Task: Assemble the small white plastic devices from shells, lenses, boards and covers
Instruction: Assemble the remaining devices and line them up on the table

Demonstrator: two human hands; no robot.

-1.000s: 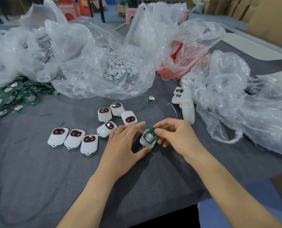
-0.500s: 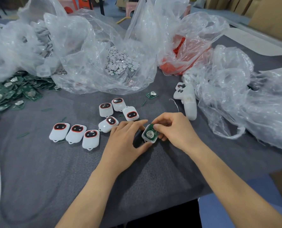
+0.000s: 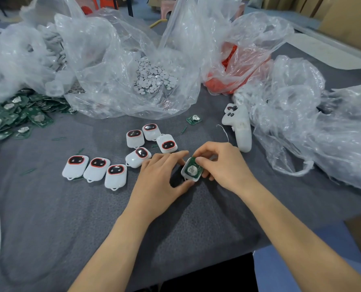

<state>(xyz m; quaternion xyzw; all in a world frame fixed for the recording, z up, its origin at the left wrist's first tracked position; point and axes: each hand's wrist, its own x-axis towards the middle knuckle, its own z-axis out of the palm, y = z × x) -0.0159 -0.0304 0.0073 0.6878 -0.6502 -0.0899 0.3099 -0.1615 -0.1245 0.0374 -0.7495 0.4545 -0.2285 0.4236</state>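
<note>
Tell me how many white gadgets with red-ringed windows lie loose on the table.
7 gadgets: three in a row at left, four clustered beyond the left hand. More may hide in bags.

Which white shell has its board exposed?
The shell pinched between left hand and right hand: its green board faces up. The seven others on the table show only red-ringed lenses.

0 legible texts, labels or numbers.
Markings on green boards point(image 3: 17, 114) and white devices point(image 3: 95, 169) too small and blurred; plastic bags point(image 3: 116, 60) and cardboard boxes point(image 3: 348, 20) unreadable.
</note>
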